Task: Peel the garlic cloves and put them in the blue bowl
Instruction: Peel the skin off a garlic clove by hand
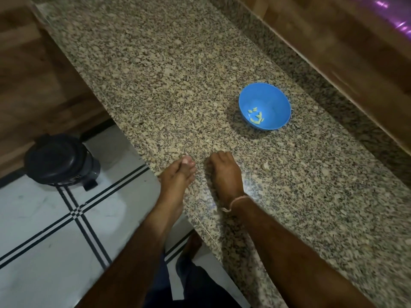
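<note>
The blue bowl (pixel 277 96) stands on the granite counter (pixel 169 85) and holds several peeled garlic cloves (pixel 255 116). My left hand (pixel 178 176) is at the counter's front edge and pinches a pale garlic clove (pixel 186 161) at its fingertips. My right hand (pixel 224 172) is just to its right on the counter, knuckles up and fingers curled under. Whatever lies under those fingers is hidden. A small pale piece of garlic or skin (pixel 265 166) lies on the counter to the right of my right hand. The bowl is beyond that hand, to the right.
A black pedal bin (pixel 60 158) stands on the white tiled floor (pixel 44 218) left of the counter. A wooden wall panel (pixel 333 41) runs along the counter's far side. A thread band (pixel 235 202) circles my right wrist.
</note>
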{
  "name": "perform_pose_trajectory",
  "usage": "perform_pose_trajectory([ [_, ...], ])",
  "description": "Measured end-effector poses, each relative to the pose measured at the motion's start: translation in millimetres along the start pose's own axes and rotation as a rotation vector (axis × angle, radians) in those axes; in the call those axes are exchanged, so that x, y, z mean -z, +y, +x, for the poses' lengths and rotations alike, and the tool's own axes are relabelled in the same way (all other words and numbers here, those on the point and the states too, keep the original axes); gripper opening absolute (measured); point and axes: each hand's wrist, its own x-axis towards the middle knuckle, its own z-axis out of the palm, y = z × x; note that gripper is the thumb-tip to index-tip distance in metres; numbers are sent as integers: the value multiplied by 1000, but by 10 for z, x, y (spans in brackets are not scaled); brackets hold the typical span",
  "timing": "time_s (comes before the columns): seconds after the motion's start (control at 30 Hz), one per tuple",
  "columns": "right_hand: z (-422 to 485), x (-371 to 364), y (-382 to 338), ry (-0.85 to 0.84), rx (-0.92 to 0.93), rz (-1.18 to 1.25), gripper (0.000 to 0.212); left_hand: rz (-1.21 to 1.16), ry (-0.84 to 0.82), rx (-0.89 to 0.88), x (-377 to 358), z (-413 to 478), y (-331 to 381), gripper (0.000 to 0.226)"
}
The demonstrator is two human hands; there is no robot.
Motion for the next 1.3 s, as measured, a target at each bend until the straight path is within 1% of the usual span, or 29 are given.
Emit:
perform_pose_trajectory([
  [0.03,24,26,-16,-28,-78,77,18,-78,-16,67,-39,25,-6,30],
  [0.1,50,119,-89,-76,-293,389,20,-245,-7,178,-144,70,-14,29],
  [0.13,28,186,-143,-75,-374,542,18,-335,8,226,-206,93,-18,27],
  [0.17,4,265,-196,-57,-421,657,15,-419,24,273,-271,116,-17,27],
  [0.2,-30,332,-241,-39,-442,722,13,-499,36,316,-334,130,-10,29],
  [0.3,-120,454,-312,-22,-453,762,17,-703,59,418,-480,148,10,42],
  [0.37,-168,485,-306,-27,-432,762,24,-762,72,460,-542,148,50,46],
  [0.43,-222,515,-311,6,-433,750,27,-777,63,475,-586,175,55,51],
  [0.5,-258,540,-305,88,-439,761,20,-795,54,475,-595,229,4,54],
  [0.57,-267,570,-308,100,-433,815,18,-773,44,482,-579,296,-63,58],
  [0.6,-268,582,-297,89,-426,853,20,-760,40,478,-569,315,-79,59],
  [0.67,-282,573,-211,103,-432,909,25,-713,30,440,-521,341,-94,52],
  [0.7,-285,557,-142,132,-435,900,26,-686,19,423,-486,345,-90,48],
  [0.73,-283,524,-50,159,-425,840,27,-664,5,415,-444,353,-96,46],
  [0.77,-268,470,57,156,-405,723,33,-646,-16,413,-399,356,-99,45],
  [0.8,-247,412,162,110,-383,564,45,-636,-35,409,-355,375,-122,43],
  [0.87,-173,278,326,-35,-373,251,69,-619,-52,404,-289,383,-133,42],
  [0.93,-101,152,388,-111,-398,77,79,-597,-48,392,-252,371,-128,43],
  [1.0,-91,32,366,-146,-433,-24,83,-592,-44,381,-205,354,-110,46],
  [1.07,-182,-50,292,-142,-434,-55,83,-605,-56,372,-138,355,-115,47],
  [1.1,-259,-78,239,-137,-397,-53,80,-612,-67,367,-105,359,-115,47],
  [1.17,-433,-82,121,-162,-235,14,73,-632,-91,362,-64,378,-122,46],
  [1.23,-577,-10,25,-215,-62,143,67,-644,-110,365,-46,394,-134,45],
  [1.27,-636,30,20,-225,-46,187,66,-646,-115,368,-40,395,-139,45],
  [1.3,-690,51,48,-209,-91,200,66,-652,-116,374,-28,394,-140,45],
])
